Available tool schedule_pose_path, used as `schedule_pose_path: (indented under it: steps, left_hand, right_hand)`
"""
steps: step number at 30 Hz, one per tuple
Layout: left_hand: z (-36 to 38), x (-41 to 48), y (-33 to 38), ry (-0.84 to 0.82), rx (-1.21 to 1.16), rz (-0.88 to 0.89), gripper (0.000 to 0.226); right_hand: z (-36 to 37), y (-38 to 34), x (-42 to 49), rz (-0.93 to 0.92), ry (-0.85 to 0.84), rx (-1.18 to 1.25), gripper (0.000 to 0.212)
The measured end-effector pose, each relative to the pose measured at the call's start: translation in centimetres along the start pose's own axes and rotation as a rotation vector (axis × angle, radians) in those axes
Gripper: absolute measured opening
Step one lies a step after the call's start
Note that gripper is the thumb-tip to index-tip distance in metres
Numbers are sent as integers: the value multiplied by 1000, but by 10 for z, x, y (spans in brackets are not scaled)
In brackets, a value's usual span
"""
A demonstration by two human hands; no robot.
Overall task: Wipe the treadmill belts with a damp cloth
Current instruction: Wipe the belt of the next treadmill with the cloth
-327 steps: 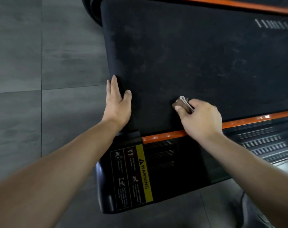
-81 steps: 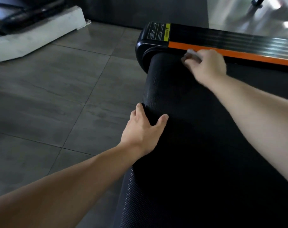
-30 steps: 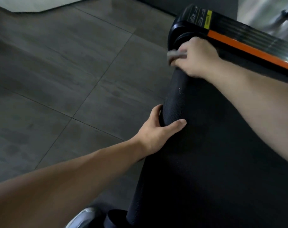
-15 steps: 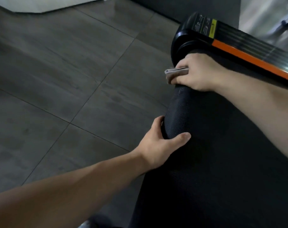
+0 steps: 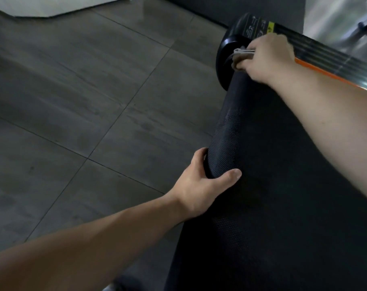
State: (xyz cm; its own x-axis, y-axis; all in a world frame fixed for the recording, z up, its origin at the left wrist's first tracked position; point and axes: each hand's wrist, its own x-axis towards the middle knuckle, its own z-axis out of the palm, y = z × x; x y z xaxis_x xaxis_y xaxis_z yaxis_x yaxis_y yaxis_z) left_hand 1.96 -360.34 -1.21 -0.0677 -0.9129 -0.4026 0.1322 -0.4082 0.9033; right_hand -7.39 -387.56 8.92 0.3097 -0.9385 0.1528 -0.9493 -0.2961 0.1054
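Note:
The black textured treadmill belt (image 5: 272, 185) fills the right side and curves down over its rear roller. My right hand (image 5: 268, 59) holds a folded grey cloth (image 5: 240, 57) against the far end of the roller, next to the black end cap (image 5: 228, 47). My left hand (image 5: 201, 185) grips the rounded belt edge nearer to me, thumb on top and fingers wrapped underneath out of sight.
An orange strip (image 5: 329, 75) and a black ribbed side rail (image 5: 325, 51) with a yellow warning label run along the far side of the belt. Grey floor tiles (image 5: 84, 101) spread to the left. A white base (image 5: 52, 5) lies at the top left.
My right hand has slid the cloth along the roller toward the far end cap. My left hand keeps its grip on the belt edge. The view has shifted slightly.

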Motion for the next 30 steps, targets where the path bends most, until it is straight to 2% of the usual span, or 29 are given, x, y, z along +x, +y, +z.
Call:
schedule_pose_path:
  steps: [2,4,8,9,14,15,17,20,22,25,27,30]
  left_hand:
    - [-1,0,1,3,7,8,88]
    - [-1,1,1,14,9,2,89]
    - [1,-2,-1,41,19,-19,100]
    - [1,-4,-1,47,20,-23,102]
    - [2,-22,-1,71,14,-35,94]
    - [3,-27,-2,75,13,-32,92]
    - [3,-37,-7,83,-2,-21,95]
    - [4,-47,-12,106,-54,-47,98]
    - [4,-50,-10,105,-68,-54,89]
    - [5,-50,-8,100,-90,-70,71]
    - [4,-51,-6,108,-100,-73,60]
    - [2,-48,-14,182,-95,-85,92]
  right_hand:
    - [0,-6,-11,-13,-3,69,34]
    - [-1,-14,-42,-112,-28,158,35]
    - [-12,-10,-118,-378,-207,344,31]
    - [-12,-5,-121,-393,-194,339,32]
    - [0,-5,-104,-68,46,375,37]
    - [2,-11,-118,-80,60,372,37]
    - [-1,-21,-161,-219,15,429,35]
    - [-15,-8,-210,-361,-72,532,30]
    - [-16,3,-204,-312,-16,497,31]
    - [-7,2,-186,-113,85,477,31]
    - [-6,-10,-207,-120,122,454,34]
    - [-16,-14,-273,-278,8,553,33]
